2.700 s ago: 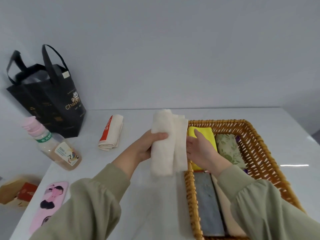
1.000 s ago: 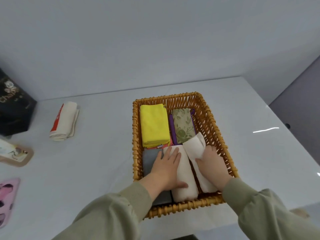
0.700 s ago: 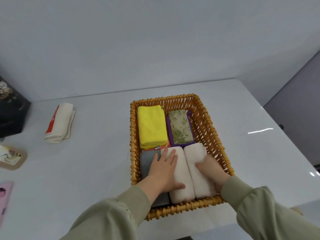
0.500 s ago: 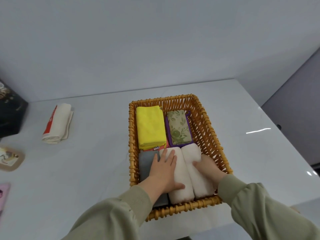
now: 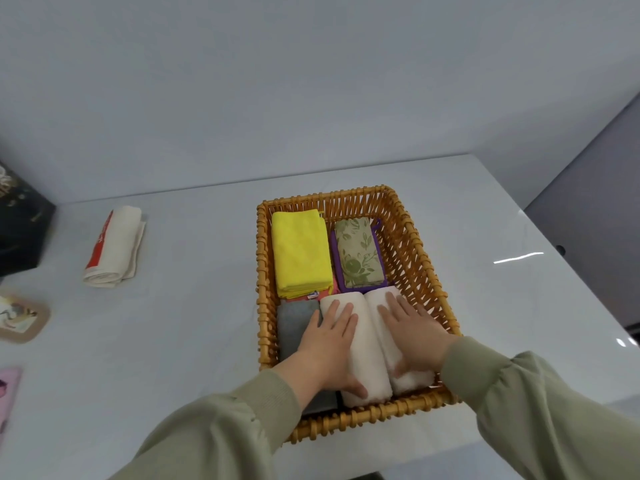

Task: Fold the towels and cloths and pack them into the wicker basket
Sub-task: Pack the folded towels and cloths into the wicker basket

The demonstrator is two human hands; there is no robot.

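Towels (image 5: 369, 355), two cream rolls side by side in wicker basket (image 5: 367, 415), long axes front-to-back, left hand (image 5: 329, 344) and right hand (image 5: 414, 336) pressing them, fingers (image 5: 393, 301) straight.

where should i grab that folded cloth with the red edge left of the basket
Across the middle of the cream cloth, from above: it lies flat, long and narrow, so pinching both long sides should keep the folds together.
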